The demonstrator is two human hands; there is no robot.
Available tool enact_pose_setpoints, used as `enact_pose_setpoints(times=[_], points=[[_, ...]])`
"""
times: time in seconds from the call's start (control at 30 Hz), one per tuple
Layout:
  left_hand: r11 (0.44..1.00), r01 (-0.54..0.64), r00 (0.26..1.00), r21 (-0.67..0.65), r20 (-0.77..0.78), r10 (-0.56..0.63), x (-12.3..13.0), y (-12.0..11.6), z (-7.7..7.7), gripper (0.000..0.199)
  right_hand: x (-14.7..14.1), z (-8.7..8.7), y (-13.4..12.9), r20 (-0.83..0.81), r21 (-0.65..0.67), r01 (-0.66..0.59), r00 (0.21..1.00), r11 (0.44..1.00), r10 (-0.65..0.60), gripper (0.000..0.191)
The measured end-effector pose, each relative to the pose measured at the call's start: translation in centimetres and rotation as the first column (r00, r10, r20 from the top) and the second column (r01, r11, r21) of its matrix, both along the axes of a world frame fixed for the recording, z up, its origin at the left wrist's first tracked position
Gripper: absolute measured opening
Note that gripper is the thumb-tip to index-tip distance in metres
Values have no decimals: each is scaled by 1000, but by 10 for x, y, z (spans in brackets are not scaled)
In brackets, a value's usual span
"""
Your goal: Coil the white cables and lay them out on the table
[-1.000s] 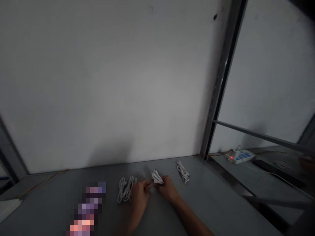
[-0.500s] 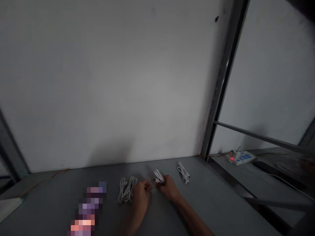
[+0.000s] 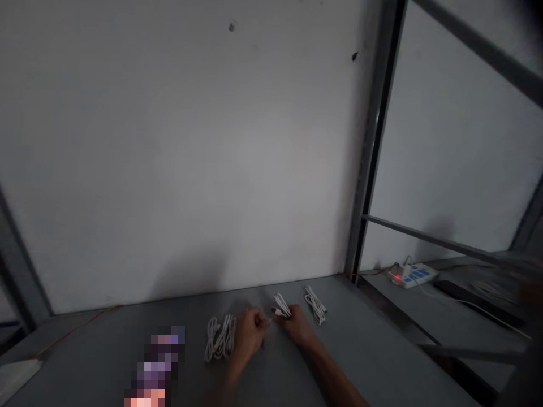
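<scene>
My right hand [image 3: 299, 328] is closed round a folded bundle of white USB cable [image 3: 283, 306], whose loops stick up above the fingers. A metal-tipped USB plug [image 3: 276, 311] points left from that bundle. Close by on the left, my left hand [image 3: 251, 332] is pinched, thumb against fingers. A small pale bit shows at its fingertips, too blurred to name. Two coiled white cables [image 3: 220, 338] lie on the grey table beside my left hand. Beyond my right hand rests another folded white cable [image 3: 314, 305].
A pixelated, lit object [image 3: 155, 367] is on the table [image 3: 190, 384] at the left. A white flat item [image 3: 17, 376] lies at the far left edge. Past the metal post [image 3: 375, 141], a power strip [image 3: 413, 275] with a red light sits on a neighbouring surface.
The view has shifted slightly, so the table sits lower. My left hand has moved a little right and away from the coiled cables, with its fingers curled. My right hand still holds its cable.
</scene>
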State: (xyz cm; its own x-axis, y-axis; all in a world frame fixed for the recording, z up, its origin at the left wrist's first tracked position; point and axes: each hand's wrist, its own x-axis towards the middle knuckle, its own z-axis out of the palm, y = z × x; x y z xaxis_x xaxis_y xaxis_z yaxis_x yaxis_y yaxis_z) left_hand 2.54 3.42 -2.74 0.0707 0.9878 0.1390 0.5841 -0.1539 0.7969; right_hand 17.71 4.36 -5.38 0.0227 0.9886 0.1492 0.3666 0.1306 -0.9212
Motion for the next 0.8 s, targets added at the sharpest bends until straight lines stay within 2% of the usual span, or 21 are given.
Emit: enact_pose_setpoints(times=[0.13, 0.27, 0.37, 0.5, 0.7, 0.8], points=[[997, 50, 997, -61, 66, -46, 4, 11, -9, 22, 9, 3, -1, 0, -7, 7, 1000, 1000, -7, 20], [996, 37, 996, -75, 88, -30, 6, 9, -20, 21, 13, 2, -3, 45, 20, -7, 999, 1000, 6, 16], [999, -15, 998, -43, 68, 18, 6, 5, -24, 20, 12, -2, -1, 119, 40, 24, 993, 999, -28, 13], [994, -106, 993, -20, 48, 107, 7, 3, -28, 17, 9, -7, 2, 211, 75, -23, 977, 997, 7, 15], [991, -76, 996, -112, 42, 81, 11, 6, -33, 29, 9, -5, 3, 318, -16, 81, 945, 997, -71, 22], [994, -69, 997, -83, 12, 70, 8, 9, -33, 31, 9, -5, 3, 321, -33, 111, 942, 993, -95, 21]])
